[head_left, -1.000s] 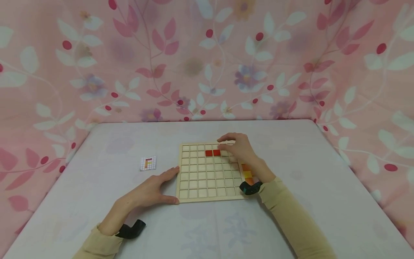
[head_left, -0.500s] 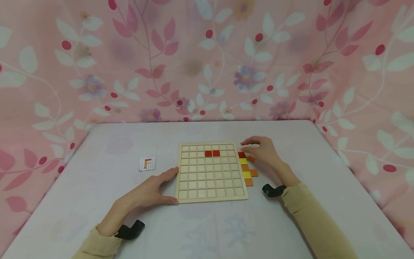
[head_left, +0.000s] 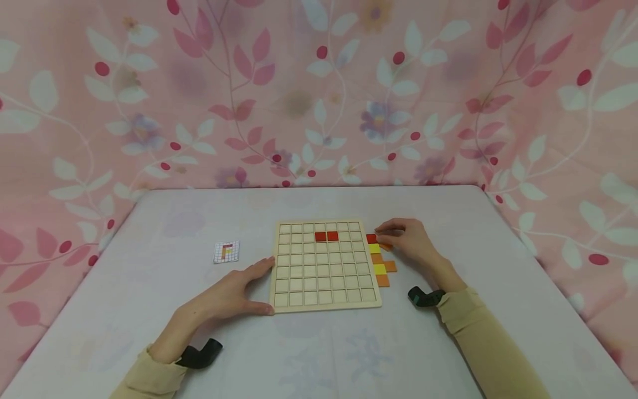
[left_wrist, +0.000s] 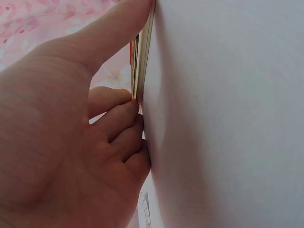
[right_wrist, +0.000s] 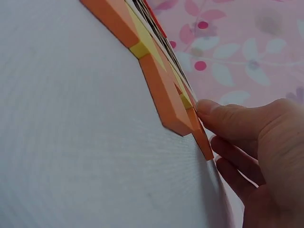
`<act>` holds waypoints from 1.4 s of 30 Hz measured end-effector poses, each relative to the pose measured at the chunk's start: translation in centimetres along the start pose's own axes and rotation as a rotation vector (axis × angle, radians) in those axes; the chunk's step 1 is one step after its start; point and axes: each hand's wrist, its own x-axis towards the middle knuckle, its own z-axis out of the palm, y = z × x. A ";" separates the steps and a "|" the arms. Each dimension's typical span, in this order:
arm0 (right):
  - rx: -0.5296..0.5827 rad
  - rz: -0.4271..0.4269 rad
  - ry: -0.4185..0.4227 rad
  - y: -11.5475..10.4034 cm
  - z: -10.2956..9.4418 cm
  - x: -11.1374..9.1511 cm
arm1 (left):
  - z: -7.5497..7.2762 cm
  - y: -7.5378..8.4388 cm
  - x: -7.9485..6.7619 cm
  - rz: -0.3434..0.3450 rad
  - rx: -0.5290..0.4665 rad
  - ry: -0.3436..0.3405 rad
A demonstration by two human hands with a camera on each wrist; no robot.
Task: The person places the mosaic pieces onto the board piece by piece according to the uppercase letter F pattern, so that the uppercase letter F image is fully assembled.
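A square wooden grid board [head_left: 309, 271] lies on the table, with two red tiles [head_left: 327, 236] side by side in its second row from the far edge. My left hand [head_left: 226, 293] touches the board's left side, thumb at the near corner and fingers further up; the left wrist view shows its fingertips [left_wrist: 126, 97] against the edge. Beside the board's right edge sits a loose red tile [head_left: 371, 238]. My right hand [head_left: 411, 244] is right at it, thumb and forefinger a little apart. In the right wrist view the thumb [right_wrist: 211, 108] is close over the row's far end.
Yellow tiles [head_left: 380, 269] and orange tiles [head_left: 391, 266] line the board's right side, one orange tile partly under the right hand. A small printed pattern card [head_left: 226, 252] lies left of the board. Behind the white table [head_left: 174, 221] hangs a pink floral cloth [head_left: 319, 94].
My right hand has moved from over the board's far right part to the loose tiles, then lowered to the red one. The left hand stays at the board's edge.
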 end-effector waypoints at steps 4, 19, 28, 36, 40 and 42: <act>-0.029 -0.022 -0.003 0.2 0.1 0.1 | 0.0 0.0 0.0 0.000 0.005 0.003; -0.081 -0.070 0.028 -0.4 0.6 0.0 | 0.1 0.0 0.0 -0.006 0.007 0.000; -0.079 -0.071 0.035 -0.5 0.6 -0.1 | 0.1 -0.1 0.0 -0.006 0.010 0.004; -0.109 -0.082 0.045 -0.4 0.7 -0.1 | 0.1 -0.1 0.0 -0.008 0.009 0.003; -0.119 -0.092 0.048 -0.3 0.7 -0.1 | 0.1 0.0 0.0 -0.013 0.010 0.003; -0.124 -0.097 0.049 -0.3 0.7 0.0 | 0.1 -0.1 0.0 -0.014 0.011 0.003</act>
